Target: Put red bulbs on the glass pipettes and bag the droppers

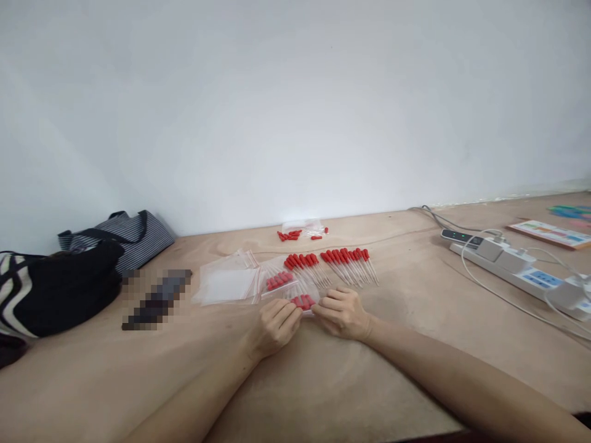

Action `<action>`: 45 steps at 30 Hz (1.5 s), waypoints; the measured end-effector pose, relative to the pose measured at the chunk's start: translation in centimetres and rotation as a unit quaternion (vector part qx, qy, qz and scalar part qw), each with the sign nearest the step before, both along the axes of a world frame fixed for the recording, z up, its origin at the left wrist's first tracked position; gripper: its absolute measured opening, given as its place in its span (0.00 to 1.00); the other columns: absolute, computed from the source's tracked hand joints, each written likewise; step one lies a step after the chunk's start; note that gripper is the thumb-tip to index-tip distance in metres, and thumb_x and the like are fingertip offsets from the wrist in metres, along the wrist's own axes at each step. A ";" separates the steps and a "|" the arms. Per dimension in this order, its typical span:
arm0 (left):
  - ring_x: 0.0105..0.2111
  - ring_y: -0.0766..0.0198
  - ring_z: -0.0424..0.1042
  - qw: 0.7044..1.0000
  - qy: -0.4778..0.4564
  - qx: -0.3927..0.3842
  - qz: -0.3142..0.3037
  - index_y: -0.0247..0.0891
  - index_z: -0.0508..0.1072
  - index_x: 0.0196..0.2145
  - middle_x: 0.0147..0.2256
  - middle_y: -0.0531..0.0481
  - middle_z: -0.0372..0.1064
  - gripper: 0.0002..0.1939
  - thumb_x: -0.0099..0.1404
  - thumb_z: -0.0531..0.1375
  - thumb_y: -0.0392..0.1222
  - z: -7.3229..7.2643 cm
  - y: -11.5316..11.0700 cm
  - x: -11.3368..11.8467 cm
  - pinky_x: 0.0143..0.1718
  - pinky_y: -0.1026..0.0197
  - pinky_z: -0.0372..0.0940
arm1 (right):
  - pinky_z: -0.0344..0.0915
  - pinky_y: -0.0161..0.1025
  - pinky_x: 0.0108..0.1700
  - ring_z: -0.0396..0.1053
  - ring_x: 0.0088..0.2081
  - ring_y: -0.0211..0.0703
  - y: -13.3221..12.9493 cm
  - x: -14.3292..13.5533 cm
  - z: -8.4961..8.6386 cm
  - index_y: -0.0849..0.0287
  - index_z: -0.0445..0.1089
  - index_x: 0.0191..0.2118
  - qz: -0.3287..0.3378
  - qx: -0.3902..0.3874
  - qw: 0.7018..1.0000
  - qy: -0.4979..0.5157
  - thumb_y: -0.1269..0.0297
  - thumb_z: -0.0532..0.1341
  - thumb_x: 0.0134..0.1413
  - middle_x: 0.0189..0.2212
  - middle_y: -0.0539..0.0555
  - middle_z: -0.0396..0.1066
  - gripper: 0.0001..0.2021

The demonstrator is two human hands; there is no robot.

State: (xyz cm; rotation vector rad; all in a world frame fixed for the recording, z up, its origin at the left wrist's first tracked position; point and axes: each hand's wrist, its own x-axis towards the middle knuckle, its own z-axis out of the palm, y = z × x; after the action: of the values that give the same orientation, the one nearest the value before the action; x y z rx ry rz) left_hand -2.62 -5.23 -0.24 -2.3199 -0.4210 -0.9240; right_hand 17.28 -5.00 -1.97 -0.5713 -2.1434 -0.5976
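Note:
My left hand point(278, 322) and my right hand point(340, 312) pinch the two sides of the near edge of a clear plastic bag point(305, 303) holding several red-capped droppers. Just behind it lies another clear bag point(279, 281) with red-capped droppers inside. Two fanned rows of loose droppers with red bulbs and clear stems, a left row point(302, 261) and a right row point(346, 258), rest beyond my hands. Flat clear bags point(228, 284) with red seal lines are stacked to the left.
Red bulbs point(290, 235) and clear tubes lie near the wall. At left are a black bag point(78, 286), a striped bag point(145, 243) and a blurred dark object point(159, 299). At right, a power strip point(521, 274) with cables and a colourful board point(549, 234) sit on the table.

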 end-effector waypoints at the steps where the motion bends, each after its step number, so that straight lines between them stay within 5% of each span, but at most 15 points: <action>1: 0.25 0.65 0.68 1.000 -0.002 -0.001 0.006 0.32 0.68 0.29 0.23 0.50 0.68 0.04 0.59 0.54 0.29 -0.1 0.0 -0.1 0.28 0.62 0.65 | 0.48 0.36 0.25 0.56 0.23 0.35 0.0 0.1 0.0 0.58 0.68 0.29 0.000 -0.010 1.000 0.011 0.68 0.53 0.51 0.19 0.48 0.64 0.06; 6: 0.25 0.64 0.68 1.000 0.017 0.008 0.012 0.32 0.67 0.29 0.24 0.49 0.68 0.06 0.59 0.53 0.27 -0.1 0.2 -0.4 0.28 0.61 0.64 | 0.52 0.35 0.26 0.60 0.28 0.36 -0.1 0.0 0.3 0.57 0.68 0.34 0.000 -0.030 0.999 0.035 0.68 0.55 0.51 0.26 0.50 0.68 0.06; 18: 0.28 0.62 0.68 1.000 0.014 -0.011 0.003 0.30 0.67 0.32 0.26 0.46 0.69 0.05 0.60 0.52 0.27 -0.4 0.3 0.5 0.31 0.59 0.64 | 0.53 0.36 0.27 0.60 0.27 0.37 -0.2 -0.6 0.4 0.58 0.69 0.31 0.028 -0.058 0.997 0.046 0.71 0.53 0.51 0.24 0.50 0.70 0.08; 32: 0.27 0.64 0.67 1.000 0.003 0.012 0.027 0.33 0.66 0.30 0.25 0.48 0.68 0.09 0.64 0.48 0.30 0.1 0.3 -3.0 0.33 0.59 0.62 | 0.52 0.34 0.26 0.59 0.24 0.36 0.0 1.0 -0.1 0.59 0.65 0.23 0.033 -0.113 0.992 0.035 0.71 0.52 0.50 0.19 0.49 0.63 0.08; 37: 0.27 0.66 0.67 0.990 -0.044 -0.126 0.050 0.36 0.67 0.28 0.24 0.50 0.67 0.10 0.64 0.48 0.34 0.7 -0.3 -5.4 0.31 0.63 0.63 | 0.57 0.30 0.27 0.64 0.27 0.34 0.3 3.4 -0.4 0.59 0.64 0.28 0.021 -0.181 0.981 0.073 0.73 0.50 0.52 0.26 0.51 0.66 0.08; 40: 0.22 0.67 0.66 0.903 -0.168 -0.372 0.136 0.36 0.65 0.25 0.21 0.53 0.63 0.14 0.65 0.47 0.42 0.8 -1.0 -5.3 0.25 0.65 0.63 | 0.62 0.31 0.31 0.66 0.32 0.36 0.1 3.7 -0.2 0.59 0.61 0.31 0.043 -0.229 0.967 0.099 0.74 0.49 0.53 0.34 0.56 0.67 0.06; 42: 0.20 0.67 0.67 0.789 -0.257 -0.544 0.124 0.37 0.64 0.31 0.22 0.54 0.63 0.14 0.64 0.46 0.49 0.6 -1.6 -3.9 0.23 0.65 0.64 | 0.63 0.34 0.34 0.67 0.35 0.37 -0.4 3.1 0.0 0.58 0.57 0.32 0.063 -0.240 0.962 0.116 0.74 0.49 0.52 0.35 0.57 0.66 0.05; 45: 0.24 0.64 0.72 0.596 -0.334 -0.730 0.008 0.42 0.51 0.51 0.28 0.51 0.67 0.22 0.63 0.46 0.54 0.1 -2.4 -0.8 0.25 0.61 0.67 | 0.64 0.33 0.34 0.67 0.36 0.37 -1.5 2.2 0.1 0.58 0.55 0.33 0.097 -0.230 0.963 0.103 0.75 0.48 0.53 0.34 0.57 0.67 0.05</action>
State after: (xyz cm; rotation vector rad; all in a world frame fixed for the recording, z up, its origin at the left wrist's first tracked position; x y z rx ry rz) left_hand -3.45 -7.61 -0.15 -3.0456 -2.2291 -1.8672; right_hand 19.52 -6.46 -1.90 -0.6277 -2.1086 0.0745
